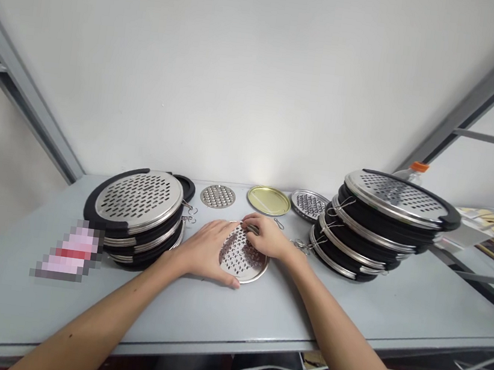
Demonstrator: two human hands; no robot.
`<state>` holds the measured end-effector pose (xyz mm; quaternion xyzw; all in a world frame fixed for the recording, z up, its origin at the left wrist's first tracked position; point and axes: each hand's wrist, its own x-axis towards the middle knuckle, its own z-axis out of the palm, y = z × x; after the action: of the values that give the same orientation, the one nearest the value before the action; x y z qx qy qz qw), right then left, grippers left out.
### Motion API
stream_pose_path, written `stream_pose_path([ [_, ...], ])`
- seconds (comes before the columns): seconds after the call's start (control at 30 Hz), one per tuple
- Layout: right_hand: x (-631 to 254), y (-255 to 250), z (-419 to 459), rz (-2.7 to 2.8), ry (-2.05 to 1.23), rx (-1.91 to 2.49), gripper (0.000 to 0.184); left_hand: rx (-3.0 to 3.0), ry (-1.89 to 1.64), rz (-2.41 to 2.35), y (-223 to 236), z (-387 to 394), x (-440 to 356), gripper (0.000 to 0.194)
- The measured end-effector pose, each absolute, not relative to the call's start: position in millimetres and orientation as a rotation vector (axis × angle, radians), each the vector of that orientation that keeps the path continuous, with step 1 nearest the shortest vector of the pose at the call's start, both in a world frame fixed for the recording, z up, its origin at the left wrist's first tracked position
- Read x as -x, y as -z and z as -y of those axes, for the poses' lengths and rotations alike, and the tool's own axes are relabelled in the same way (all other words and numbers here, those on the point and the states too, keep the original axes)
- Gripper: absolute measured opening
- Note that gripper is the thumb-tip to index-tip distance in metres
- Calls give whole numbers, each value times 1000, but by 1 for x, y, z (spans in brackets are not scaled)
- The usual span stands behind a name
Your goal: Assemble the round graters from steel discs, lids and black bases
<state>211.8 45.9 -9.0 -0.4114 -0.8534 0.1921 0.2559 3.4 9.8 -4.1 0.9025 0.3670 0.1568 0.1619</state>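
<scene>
While the left hand (203, 249) lies spread flat across a perforated steel grater plate (237, 255) on the bench (230, 310), the right hand (268, 237) closes its grip in a pinch at the plate's far rim. Stacks of black-rimmed graters (137, 207) stand to either side.

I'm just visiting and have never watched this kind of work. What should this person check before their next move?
1. Left hand lying flat on the perforated steel disc: ok.
2. Right hand at the disc's far edge: ok.
3. What the right fingers hold there: cannot tell, they cover it.
4. Disc resting on the grey table: ok.
5. Right stack of black-rimmed graters neatly aligned: not ok, its layers fan out.
6. Loose wire clip apart from the hands: ok.
</scene>
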Motion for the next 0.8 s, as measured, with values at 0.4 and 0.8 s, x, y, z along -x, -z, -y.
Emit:
stream_pose_path([
  [0.4, -210, 15, -47, 2311, -429, 1156, 23, -2583, -433, -1052, 1, -10, -4, 113],
  [0.8, -209, 12, -49, 2165, -560, 1219, 23, -2549, -420, -1114, 10, -11, -1, 134],
])
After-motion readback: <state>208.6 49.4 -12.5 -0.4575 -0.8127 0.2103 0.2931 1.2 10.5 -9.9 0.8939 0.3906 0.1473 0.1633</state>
